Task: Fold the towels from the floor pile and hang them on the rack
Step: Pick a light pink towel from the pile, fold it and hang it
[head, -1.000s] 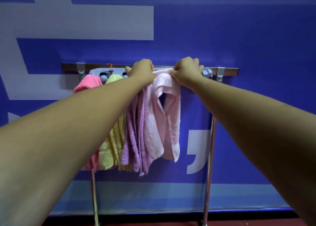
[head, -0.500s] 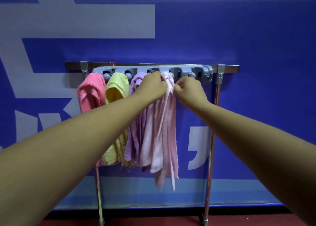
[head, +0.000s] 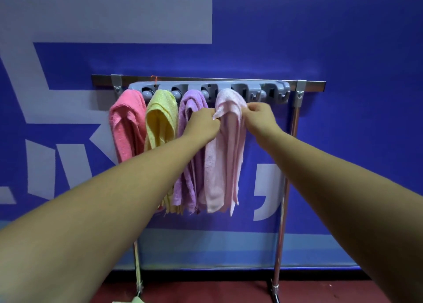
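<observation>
Four towels hang on one grey rack [head: 206, 88]: coral towel [head: 127, 124], yellow towel [head: 160, 119], purple towel [head: 191, 101] and, at its 3 o'clock, the pale pink towel [head: 225, 147]. Two hands work it: left hand [head: 202, 124] and right hand [head: 259, 117] each pinch its upper folds just under the holder. Likely fault: a downward tug frees it and drops it to the floor [head: 206, 291]; the left hand, touching the purple towel, may drag that too. One bare clip [head: 274, 93] stands at the rack's 3 o'clock end, and one green cloth [head: 137, 300] lies at 6 o'clock.

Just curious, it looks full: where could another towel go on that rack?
Free: the right end of the grey holder, between the pale pink towel and the right post. Crowded: leftward, rose towel, yellow towel and purple towel hang packed.
</observation>
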Motion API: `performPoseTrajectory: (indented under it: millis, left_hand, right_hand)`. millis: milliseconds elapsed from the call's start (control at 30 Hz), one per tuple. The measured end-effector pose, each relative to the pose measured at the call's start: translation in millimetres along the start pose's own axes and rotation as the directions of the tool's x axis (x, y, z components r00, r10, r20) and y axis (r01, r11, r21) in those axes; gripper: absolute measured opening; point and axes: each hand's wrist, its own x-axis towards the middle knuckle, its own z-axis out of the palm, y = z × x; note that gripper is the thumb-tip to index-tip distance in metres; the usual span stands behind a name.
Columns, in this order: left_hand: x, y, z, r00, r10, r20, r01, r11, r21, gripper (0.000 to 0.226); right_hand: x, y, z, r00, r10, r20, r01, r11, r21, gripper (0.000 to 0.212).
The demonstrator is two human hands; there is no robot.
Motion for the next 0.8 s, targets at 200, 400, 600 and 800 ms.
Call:
performPoseTrajectory:
  millis: [200, 400, 600, 800]
  left_hand:
    - [-11.0, -8.8, 7.3, 0.999, 0.028, 0.037, -0.018, 0.972, -0.235, 0.034]
    - [-42.4, -22.2, 15.1, 0.980, -0.045, 0.196, 0.111, 0.934, -0.340, 0.048]
    - [-109.1, -93.5, 41.0, 0.920, -0.155, 0.360, 0.256, 0.933, -0.254, 0.029]
    - [-202.0, -150.3, 73.4, 0.860, -0.275, 0.430, 0.312, 0.950, -0.016, 0.015]
  right_hand:
    - [8.2, 9.1, -0.2, 0.998, 0.011, -0.064, -0.012, 1.000, -0.019, 0.033]
    - [-30.9, 26.0, -0.4, 0.997, 0.070, 0.037, -0.062, 0.981, -0.182, 0.018]
    - [-100.1, 76.0, -2.2, 0.972, 0.137, 0.192, -0.039, 0.894, -0.446, 0.025]
    - [-187.4, 150.9, 14.4, 0.920, 0.341, 0.192, -0.160, 0.775, -0.611, 0.028]
